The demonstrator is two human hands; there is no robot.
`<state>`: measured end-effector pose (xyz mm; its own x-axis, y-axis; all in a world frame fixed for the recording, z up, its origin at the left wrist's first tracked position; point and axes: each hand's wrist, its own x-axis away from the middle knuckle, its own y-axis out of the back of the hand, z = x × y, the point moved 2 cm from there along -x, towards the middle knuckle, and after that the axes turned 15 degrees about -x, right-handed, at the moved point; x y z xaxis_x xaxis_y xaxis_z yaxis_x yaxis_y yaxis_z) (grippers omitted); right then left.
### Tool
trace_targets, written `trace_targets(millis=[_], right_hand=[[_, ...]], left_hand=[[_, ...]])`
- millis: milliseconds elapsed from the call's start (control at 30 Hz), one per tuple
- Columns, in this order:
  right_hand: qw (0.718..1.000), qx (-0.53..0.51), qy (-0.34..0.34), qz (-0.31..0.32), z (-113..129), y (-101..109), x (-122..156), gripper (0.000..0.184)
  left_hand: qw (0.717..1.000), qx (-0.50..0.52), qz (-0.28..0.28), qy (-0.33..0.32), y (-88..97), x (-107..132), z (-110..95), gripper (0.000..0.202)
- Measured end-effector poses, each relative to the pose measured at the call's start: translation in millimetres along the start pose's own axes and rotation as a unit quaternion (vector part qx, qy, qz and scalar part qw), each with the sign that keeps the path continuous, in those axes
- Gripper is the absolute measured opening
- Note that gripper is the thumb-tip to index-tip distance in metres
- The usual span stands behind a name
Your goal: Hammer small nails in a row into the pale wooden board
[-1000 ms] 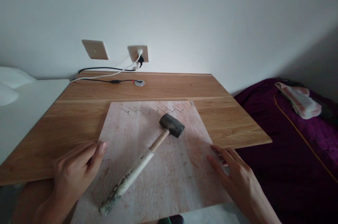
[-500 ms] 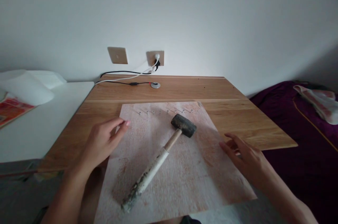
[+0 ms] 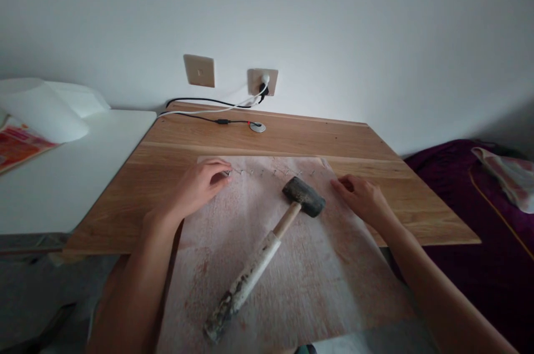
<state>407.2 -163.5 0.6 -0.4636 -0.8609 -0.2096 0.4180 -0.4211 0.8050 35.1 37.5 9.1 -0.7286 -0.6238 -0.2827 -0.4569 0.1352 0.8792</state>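
A square wooden board (image 3: 317,287) with a pale, scuffed face lies over the desk's front edge. Several small nails (image 3: 274,172) stand in a row near its far edge. My left hand (image 3: 200,190) has thumb and index finger around the leftmost nail, its tip showing between them. Beyond the board's right edge, my right hand (image 3: 362,196) is loosely curled with fingers apart, the fingertips at the board's rim. A mallet (image 3: 254,265) with a black head and a worn white-wrapped handle rests diagonally on the board, untouched by either hand.
Under the board is a wooden desk (image 3: 154,176) against the wall. Cables run to a wall socket (image 3: 262,82) and a round desk grommet (image 3: 257,127). A white surface (image 3: 120,159) at left bears a white roll (image 3: 54,112). Purple cloth (image 3: 442,176) lies at right.
Both hands have moved forward along the board. My left hand has reached the leftmost nail, and my right hand has come nearer the far right corner. The view has shifted slightly; the mallet stays put.
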Motion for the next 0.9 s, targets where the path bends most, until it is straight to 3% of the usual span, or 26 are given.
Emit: trace_targets(millis=[233,400,533,667,800,900], right_hand=[[0.998,-0.009,0.036,0.041,20,-3,-37,0.046],[0.995,-0.05,0.085,-0.008,50,-26,-70,0.044],[0.987,-0.087,0.133,0.037,69,-49,-66,0.057],[0.98,-0.109,0.15,0.078,72,-54,-55,0.057],[0.98,-0.078,0.161,0.084,70,-55,-55,0.04],[0.984,-0.035,0.16,0.073,70,-59,-56,0.038]], left_hand=[[0.999,0.014,0.017,0.043,18.0,17,17,0.022],[0.999,0.024,0.029,0.013,18.8,10,20,0.018],[0.999,0.027,0.025,0.022,19.9,11,20,0.018],[0.999,0.002,-0.013,0.033,19.9,17,14,0.014],[0.998,-0.008,0.043,0.04,15.2,9,11,0.013],[0.992,-0.037,0.107,0.062,13.3,-3,12,0.024]])
